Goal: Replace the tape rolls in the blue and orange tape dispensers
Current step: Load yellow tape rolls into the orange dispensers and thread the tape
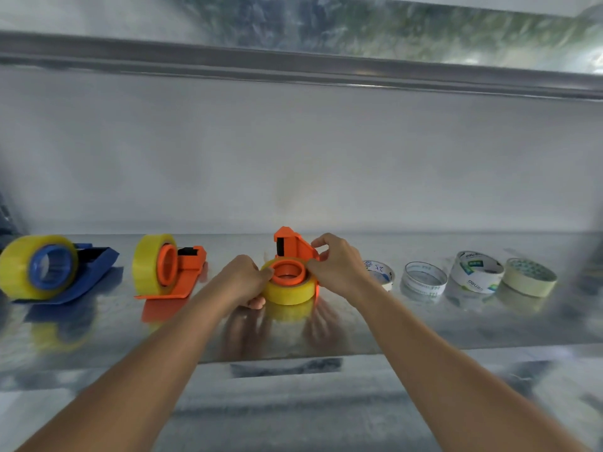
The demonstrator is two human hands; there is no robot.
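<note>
Left hand (pixel 244 279) and right hand (pixel 339 265), fingers curled, both gripping the orange dispenser's (pixel 295 247) yellow roll (pixel 288 291)

Head view, down over shelf (pixel 456 321)

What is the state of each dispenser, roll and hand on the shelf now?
Blue dispenser: upright, yellow roll loaded.
Left orange dispenser: upright, roll loaded.
Middle orange dispenser: on its side, roll on hub.
Left hand: gripping that roll.
Right hand: holding dispenser.
Four cores: empty or nearly.
</note>
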